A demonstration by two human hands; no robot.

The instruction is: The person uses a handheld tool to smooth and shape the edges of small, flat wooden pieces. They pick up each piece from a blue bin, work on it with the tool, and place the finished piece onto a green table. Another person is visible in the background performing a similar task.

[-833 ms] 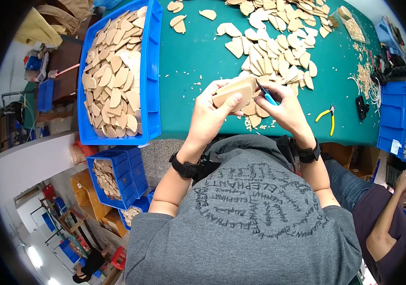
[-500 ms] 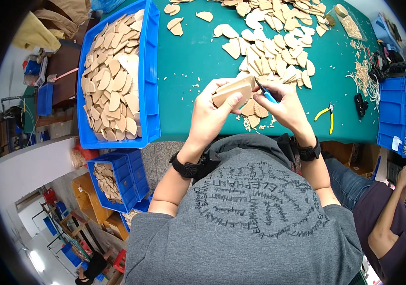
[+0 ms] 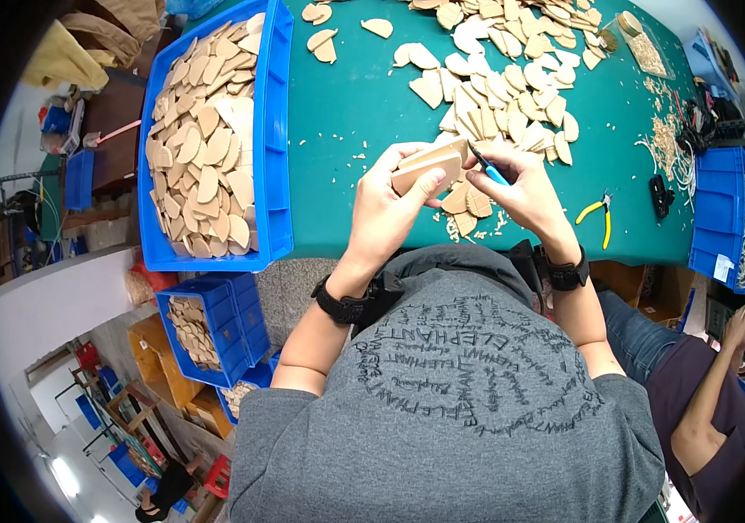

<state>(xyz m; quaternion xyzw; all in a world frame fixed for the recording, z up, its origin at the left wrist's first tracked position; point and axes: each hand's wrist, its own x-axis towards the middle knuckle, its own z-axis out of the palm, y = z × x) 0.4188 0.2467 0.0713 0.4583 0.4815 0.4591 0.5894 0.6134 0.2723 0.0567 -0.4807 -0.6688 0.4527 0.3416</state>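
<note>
My left hand [image 3: 387,193] is closed round a pair of flat tan half-round pieces [image 3: 433,171], thumb across the near one. They stand a little apart at their right edges. In my right hand [image 3: 521,190] are slim blue-handled pliers [image 3: 492,171]; their dark head points up and left, close to the held pieces' right edge. My fingers partly cover the tool, so whether its jaws touch the pieces cannot be seen. Beneath the hands, several tan pieces [image 3: 467,206] and small crumbs lie on the green tabletop [image 3: 346,209].
A blue crate [image 3: 273,166] full of tan pieces stands on the left. Beyond my hands spreads a heap of similar pieces [image 3: 494,96]. Yellow-handled pliers [image 3: 599,213] lie at the right, near a blue bin [image 3: 717,205] holding cords. Another person's arm [image 3: 711,397] is at lower right.
Both hands keep nearly the same place and grip. Only a very slight shift of the whole view shows.
</note>
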